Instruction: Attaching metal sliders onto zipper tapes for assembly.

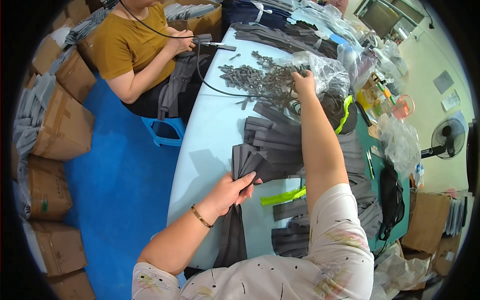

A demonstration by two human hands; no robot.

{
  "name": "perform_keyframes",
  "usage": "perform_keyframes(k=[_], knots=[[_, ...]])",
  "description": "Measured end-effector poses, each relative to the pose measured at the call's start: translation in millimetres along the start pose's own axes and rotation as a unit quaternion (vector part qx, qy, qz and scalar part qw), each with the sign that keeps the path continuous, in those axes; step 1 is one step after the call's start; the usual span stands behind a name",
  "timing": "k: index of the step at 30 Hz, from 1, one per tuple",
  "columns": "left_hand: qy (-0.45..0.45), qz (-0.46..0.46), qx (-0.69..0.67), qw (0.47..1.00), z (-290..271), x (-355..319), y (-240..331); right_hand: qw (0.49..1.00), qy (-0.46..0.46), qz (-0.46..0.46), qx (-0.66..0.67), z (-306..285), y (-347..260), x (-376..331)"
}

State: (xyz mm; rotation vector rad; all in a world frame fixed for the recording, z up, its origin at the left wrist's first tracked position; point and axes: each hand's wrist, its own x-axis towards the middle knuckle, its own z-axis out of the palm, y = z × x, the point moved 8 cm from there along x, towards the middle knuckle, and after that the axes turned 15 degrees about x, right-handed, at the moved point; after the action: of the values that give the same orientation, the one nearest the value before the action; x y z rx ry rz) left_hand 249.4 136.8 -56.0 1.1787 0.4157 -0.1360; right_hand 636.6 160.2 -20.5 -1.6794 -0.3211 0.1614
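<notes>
1. The left hand (231, 194) is closed around a bundle of flat dark-grey fabric strips (248, 159), near the left edge of the pale-blue worktop (192, 175).
2. The long axis of this bundle goes away from the person: the upper ends spread above the fist, and a tail goes down toward the body.
3. The loose pile of small grey metallic pieces (245, 79) lies farther forward, well apart from the left hand, stretching from left to right.
4. The right hand (303, 82) is much nearer to it, with fingers at its right end, beside a clear plastic bag (327, 70). I cannot tell if these fingers pinch any piece.
</notes>
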Motion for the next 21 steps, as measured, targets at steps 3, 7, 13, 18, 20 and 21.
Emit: perform_keyframes(k=[3,7,13,18,20,21], knots=[[0.005,0.002,-0.011,1.000,0.1,-4.1,-1.2,0.977,0.017,0.048,0.208,-3.3,3.0,-6.9],[0.003,-0.017,-0.022,1.000,0.7,-4.9,-4.4,0.942,-0.055,0.098,0.315,1.0,-3.8,-17.7],[0.058,-0.001,-0.002,0.998,-13.8,-0.9,6.6,0.930,-0.140,0.082,0.329,-11.8,-57.4,-101.6],[0.082,0.049,-0.068,0.993,-34.4,-0.6,14.7,0.932,-0.259,0.127,0.220,-14.7,-70.2,-237.8],[0.087,0.065,-0.081,0.991,-29.6,-6.3,25.6,0.942,-0.267,0.081,0.188,-23.7,-39.7,-260.9],[0.110,0.078,-0.111,0.985,-36.4,-19.4,26.2,0.953,-0.275,0.079,0.104,-19.2,-44.0,-286.9]])
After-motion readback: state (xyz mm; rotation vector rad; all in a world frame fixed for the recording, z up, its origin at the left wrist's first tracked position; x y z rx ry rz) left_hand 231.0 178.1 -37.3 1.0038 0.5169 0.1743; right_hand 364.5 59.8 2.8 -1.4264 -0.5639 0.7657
